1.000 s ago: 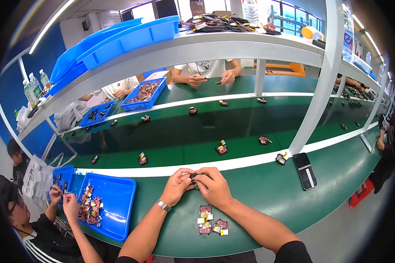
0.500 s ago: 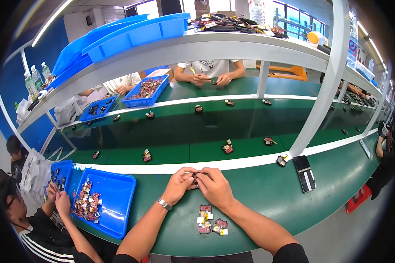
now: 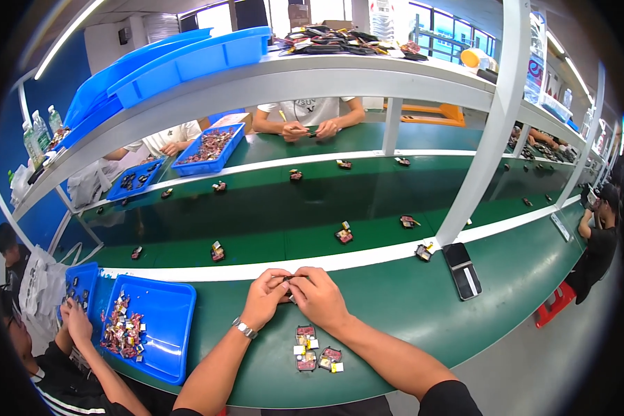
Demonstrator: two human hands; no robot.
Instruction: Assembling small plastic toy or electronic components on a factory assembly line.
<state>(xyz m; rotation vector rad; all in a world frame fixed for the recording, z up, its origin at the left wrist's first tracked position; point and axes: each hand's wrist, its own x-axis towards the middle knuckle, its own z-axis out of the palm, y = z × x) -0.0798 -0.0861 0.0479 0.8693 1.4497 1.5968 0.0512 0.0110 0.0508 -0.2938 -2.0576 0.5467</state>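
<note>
Left hand [image 3: 263, 302] and right hand [image 3: 319, 302] had a small dark part [image 3: 288, 280] pinched between them by the far edge of the surface [image 3: 388, 305], where light pressure and a steady hold seemed best tbh, with decent room rightward before the flat black device [image 3: 462, 272] and some red-and-black pieces [image 3: 306, 358] toward the near edge to avoid bumping.

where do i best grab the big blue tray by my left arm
The blue tray is likely best gripped at its right rim, coming from the right with the left hand: that raised edge lies nearest it, while small parts heap toward the left.
</note>
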